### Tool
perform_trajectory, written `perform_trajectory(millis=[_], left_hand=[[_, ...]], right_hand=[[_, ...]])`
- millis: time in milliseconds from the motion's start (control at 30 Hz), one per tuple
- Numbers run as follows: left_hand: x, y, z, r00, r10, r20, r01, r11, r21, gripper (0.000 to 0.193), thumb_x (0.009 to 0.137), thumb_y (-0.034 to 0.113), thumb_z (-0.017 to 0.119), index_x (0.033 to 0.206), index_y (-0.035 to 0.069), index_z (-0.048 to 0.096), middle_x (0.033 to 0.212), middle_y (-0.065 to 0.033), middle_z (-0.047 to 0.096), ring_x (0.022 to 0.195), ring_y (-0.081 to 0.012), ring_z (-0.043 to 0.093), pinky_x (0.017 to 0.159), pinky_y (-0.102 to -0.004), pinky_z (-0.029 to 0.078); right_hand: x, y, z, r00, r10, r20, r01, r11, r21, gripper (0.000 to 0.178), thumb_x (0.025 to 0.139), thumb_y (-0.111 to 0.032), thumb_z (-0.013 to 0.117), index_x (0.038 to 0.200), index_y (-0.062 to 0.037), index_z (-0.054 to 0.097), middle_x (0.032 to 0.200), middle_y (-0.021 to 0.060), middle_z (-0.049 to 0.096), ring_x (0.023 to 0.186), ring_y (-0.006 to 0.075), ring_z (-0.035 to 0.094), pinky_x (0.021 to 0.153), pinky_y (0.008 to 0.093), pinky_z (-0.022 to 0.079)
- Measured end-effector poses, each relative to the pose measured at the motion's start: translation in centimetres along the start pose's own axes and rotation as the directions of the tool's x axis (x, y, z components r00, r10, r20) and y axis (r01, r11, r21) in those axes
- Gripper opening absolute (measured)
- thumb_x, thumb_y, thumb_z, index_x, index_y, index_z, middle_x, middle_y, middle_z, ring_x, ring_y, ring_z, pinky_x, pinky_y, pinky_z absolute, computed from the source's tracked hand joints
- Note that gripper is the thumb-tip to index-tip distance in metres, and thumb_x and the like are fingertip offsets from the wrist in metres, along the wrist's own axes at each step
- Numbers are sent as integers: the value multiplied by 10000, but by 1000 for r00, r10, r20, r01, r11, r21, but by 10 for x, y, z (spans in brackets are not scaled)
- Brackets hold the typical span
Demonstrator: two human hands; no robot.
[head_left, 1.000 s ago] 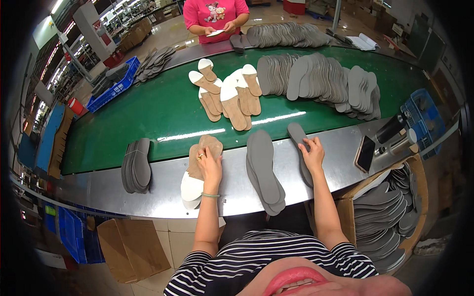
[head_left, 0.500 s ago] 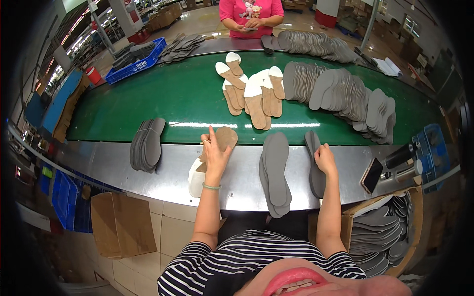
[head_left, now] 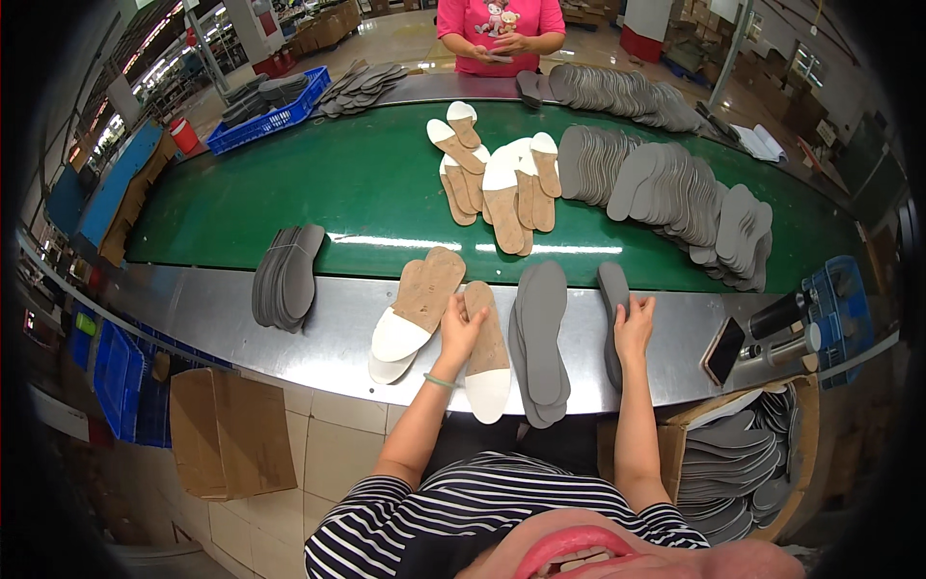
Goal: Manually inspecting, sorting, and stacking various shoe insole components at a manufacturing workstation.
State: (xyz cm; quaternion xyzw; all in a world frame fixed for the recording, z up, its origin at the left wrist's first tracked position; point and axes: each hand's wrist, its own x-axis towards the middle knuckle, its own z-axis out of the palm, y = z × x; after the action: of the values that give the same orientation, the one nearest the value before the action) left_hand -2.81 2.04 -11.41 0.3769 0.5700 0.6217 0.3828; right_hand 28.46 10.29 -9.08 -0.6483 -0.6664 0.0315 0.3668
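Note:
My left hand (head_left: 459, 334) is closed on the left edge of a tan insole with a white end (head_left: 487, 349), tilted over the steel ledge's front. Left of it, two more tan-and-white insoles (head_left: 430, 292) overlap on the steel. A small stack of grey insoles (head_left: 542, 333) lies between my hands, its lower end past the edge. At the right, my right hand (head_left: 634, 328) is beside another grey insole (head_left: 611, 299), fingers apart, with the thumb side near its edge. My right hand and forearm hide part of that insole.
Several tan-and-white insoles (head_left: 503, 207) lie on the green belt (head_left: 328, 183), beside long rows of grey insoles (head_left: 666, 183). A tied grey bundle (head_left: 286, 280) sits left. A phone (head_left: 723, 349) and bottles are right, above a carton of insoles (head_left: 805, 425). A person (head_left: 502, 39) stands opposite.
My left hand has moved right from the tan-and-white pile and now grips a separate tan-and-white insole. The pile shows another insole on top. My right hand's fingers have spread from a tighter curl.

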Motion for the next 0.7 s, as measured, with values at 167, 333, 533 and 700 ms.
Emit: perform_trajectory(millis=[167, 333, 533, 700], left_hand=[[-4, 1, 4, 998, 61, -17, -60, 997, 40, 447, 841, 57, 688, 1201, -73, 455, 1074, -149, 652, 943, -163, 638, 807, -268, 507], [-7, 9, 7, 998, 61, -29, -57, 991, 118, 446, 843, 74, 688, 1199, -76, 464, 1069, -147, 654, 943, -164, 640, 810, -270, 505], [-5, 0, 4, 989, 128, -72, -116, 982, 151, 430, 837, 65, 681, 1199, -52, 480, 1008, -144, 670, 883, -180, 667, 752, -279, 521], [-4, 0, 9, 977, 208, -48, -198, 967, 163, 439, 821, 122, 700, 1178, -28, 495, 930, -143, 681, 813, -201, 675, 688, -302, 520]], right_hand=[[-4, 6, 2, 999, -49, -6, 49, 998, -44, 296, 881, -114, 609, 1135, 36, 621, 1051, 159, 473, 865, 330, 577, 739, 421, 493], [-4, 9, 3, 997, -71, -18, 70, 997, -23, 284, 879, -141, 622, 1112, 22, 628, 1036, 151, 480, 862, 336, 582, 729, 424, 494], [9, 6, 8, 999, -16, -49, 15, 999, -37, 168, 876, -160, 631, 1004, -54, 610, 1041, 114, 500, 862, 337, 594, 714, 438, 493], [18, 14, 4, 998, 62, 9, -61, 994, -86, 102, 876, -171, 624, 902, -85, 578, 1020, 88, 532, 834, 344, 603, 677, 461, 476]])
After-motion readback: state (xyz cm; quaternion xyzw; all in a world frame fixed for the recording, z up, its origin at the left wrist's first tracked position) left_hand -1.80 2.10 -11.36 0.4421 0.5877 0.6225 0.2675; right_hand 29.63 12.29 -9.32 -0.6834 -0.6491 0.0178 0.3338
